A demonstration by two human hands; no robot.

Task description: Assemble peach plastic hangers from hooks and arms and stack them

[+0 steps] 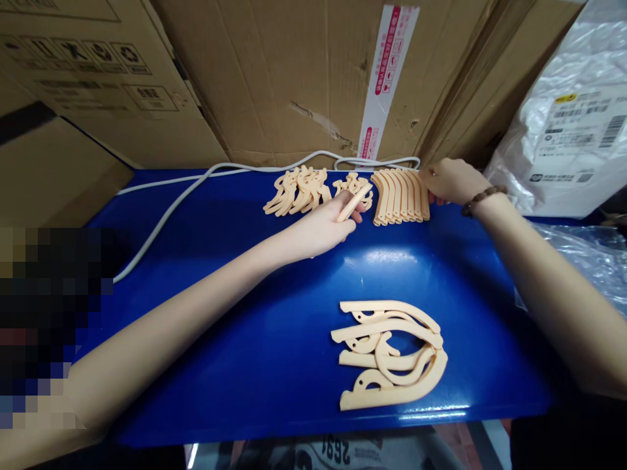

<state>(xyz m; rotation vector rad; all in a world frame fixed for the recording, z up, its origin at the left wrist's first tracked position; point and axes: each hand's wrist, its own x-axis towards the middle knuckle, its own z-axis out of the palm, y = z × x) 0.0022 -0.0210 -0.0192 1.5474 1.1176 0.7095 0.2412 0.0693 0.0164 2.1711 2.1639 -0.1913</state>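
Note:
My left hand (337,219) is closed around a beige hanger arm (355,202), which slants up to the right. Just behind that hand lies a small pile of beige hanger hooks (353,183), partly covered by my fingers. My right hand (455,181) has its fingers curled at the right end of a neat row of curved hanger arms (399,196); what its fingertips hold, if anything, is hidden. To the left sits a loose heap of beige curved pieces (298,189). Nearer to me lie folded hangers (392,326), side by side with their curved ends to the right.
Cardboard boxes (294,78) wall off the back of the blue table (245,339). A white cable (166,219) runs along the back and left. A white wrapped parcel (553,143) stands at right, above clear plastic film (588,254). A printed bag (337,454) shows below the front edge.

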